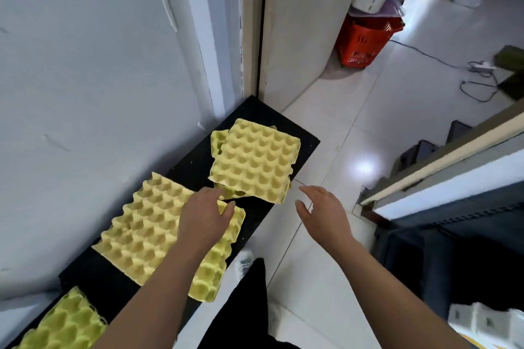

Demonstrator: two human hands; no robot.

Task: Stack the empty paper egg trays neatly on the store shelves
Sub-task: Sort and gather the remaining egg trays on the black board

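- The left hand's fingers [213, 192] lie straight and loose, gripping nothing. Their tips reach the near corner of the far tray [255, 161], though it is hard to tell whether they actually touch its edge.
- The left hand [204, 218] rests palm down over the upper right corner of the middle tray [141, 229], with the thumb spread toward the right.
- The right hand's fingers [309, 191] are spread and released, holding nothing.
- The right hand [323, 215] hovers right of centre above the pale floor tiles [354, 99], just beside the far tray's near right corner.
- All the yellow paper egg trays sit on a low black shelf [303, 139] that runs from lower left to centre along a white wall [85, 65].
- The far tray lies skewed on others beneath it, and a torn piece of tray [219, 139] sticks out at its upper left.
- The middle tray overhangs the shelf's front edge at its lower right.
- The near tray [62, 326] lies in the lower left corner, partly cut off by the frame.
- A shoe [245, 262] and a black trouser leg [249, 306] stand at bottom centre.
- A red basket [365, 42] stands at upper right, with a power strip [482, 66] and its cable on the floor beyond it.
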